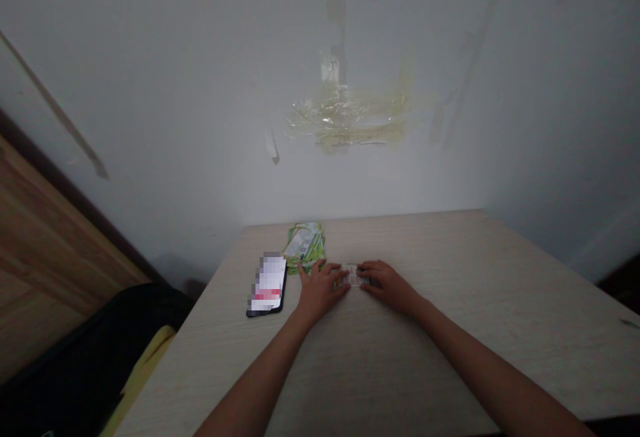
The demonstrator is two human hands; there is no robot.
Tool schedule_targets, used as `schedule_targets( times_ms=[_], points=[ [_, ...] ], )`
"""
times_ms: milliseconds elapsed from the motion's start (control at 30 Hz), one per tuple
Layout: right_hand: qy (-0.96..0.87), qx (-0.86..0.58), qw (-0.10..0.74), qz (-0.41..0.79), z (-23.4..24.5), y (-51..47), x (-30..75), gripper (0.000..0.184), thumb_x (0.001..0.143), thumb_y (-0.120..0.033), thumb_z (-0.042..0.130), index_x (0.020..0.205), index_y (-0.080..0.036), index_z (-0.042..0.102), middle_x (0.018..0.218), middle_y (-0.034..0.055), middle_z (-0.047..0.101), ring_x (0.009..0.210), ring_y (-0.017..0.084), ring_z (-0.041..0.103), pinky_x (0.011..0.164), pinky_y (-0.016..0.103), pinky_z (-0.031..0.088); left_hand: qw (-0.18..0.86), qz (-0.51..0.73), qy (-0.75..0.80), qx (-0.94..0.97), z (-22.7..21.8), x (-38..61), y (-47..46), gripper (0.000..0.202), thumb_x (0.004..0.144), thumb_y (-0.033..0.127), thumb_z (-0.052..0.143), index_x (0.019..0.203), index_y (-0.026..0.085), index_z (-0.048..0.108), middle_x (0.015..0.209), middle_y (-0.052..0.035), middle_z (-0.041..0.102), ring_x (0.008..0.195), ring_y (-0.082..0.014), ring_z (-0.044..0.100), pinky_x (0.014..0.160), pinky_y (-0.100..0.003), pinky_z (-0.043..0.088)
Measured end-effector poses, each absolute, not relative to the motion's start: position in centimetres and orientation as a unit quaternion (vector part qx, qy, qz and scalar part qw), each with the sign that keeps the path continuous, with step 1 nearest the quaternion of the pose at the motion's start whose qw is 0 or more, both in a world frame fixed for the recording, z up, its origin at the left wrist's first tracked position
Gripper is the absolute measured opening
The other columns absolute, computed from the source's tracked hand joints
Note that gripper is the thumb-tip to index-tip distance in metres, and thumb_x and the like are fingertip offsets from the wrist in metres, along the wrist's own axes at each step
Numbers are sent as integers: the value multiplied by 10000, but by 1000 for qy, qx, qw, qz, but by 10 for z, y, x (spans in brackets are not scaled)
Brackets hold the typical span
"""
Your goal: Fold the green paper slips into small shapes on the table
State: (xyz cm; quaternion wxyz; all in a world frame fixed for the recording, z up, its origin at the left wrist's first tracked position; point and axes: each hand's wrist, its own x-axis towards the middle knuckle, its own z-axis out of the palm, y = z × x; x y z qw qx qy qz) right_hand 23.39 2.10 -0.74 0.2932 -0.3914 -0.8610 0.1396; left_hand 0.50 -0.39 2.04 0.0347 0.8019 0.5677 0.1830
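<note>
1. A dark cloth (pixel 90 350), with a yellow cloth (pixel 145 374) along its edge, is left of the phone and off the table (pixel 500 290); the dim light hides its shape.
2. The phone (pixel 270 287) lies flat, screen up, angled slightly – probably so that its screen can be glanced at without being picked up. Part of the screen is masked by blocks.
3. The pile (pixel 306 242), green and printed, lies just right of the phone and reaches farther back. Its pieces overlap loosely, perhaps simply laid down one over another, within easy reach. I cannot tell whether it touches the phone.
4. The left hand (pixel 323 290) is right of the phone, palm down. It grasps the near end of the card, fingers on the far edge and thumb toward the body, the little finger spread toward the pile.
5. The card (pixel 353 276), small and pale, is farther right of the phone, between both hands – likely held at two ends to steady it. Its print is too small to read.
6. The right hand (pixel 387 284), farthest from the phone, mirrors that grasp on the card's other end.
</note>
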Motion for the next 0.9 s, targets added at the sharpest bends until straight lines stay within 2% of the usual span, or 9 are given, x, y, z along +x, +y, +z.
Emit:
schedule_targets(
  times_ms=[167,400,600,900],
  points=[
    [-874,-366,298,118,-2,19,232,249,879,-323,600,1096,-240,691,1173,82,673,1151,222,573,1031,431,406,32,196,563,802,18,5,-4,307,844,511,570,1141,456,629,1263,22,618,1306,-319,373,1041,-755,-55],
    [-885,-380,261,66,5,17,230,179,917,-279,556,1002,-254,711,1150,63,690,1067,202,630,1059,480,354,19,199,562,802,17,6,-4,290,838,493,584,1119,454,641,1247,22,624,1294,-321,388,1043,-758,-44],
    [-906,-355,227,41,3,23,235,172,898,-257,586,1028,-260,699,1168,66,686,1082,196,632,1092,510,308,24,203,560,803,16,5,-4,289,834,492,593,1118,459,633,1248,35,619,1286,-316,389,1024,-776,-48],
    [-898,-361,234,93,16,14,235,210,915,-248,519,1046,-257,683,1183,52,675,1108,177,612,1112,490,279,33,201,567,798,20,8,-6,293,836,478,592,1124,450,637,1252,19,611,1289,-315,382,1039,-757,-50]
  ],
)
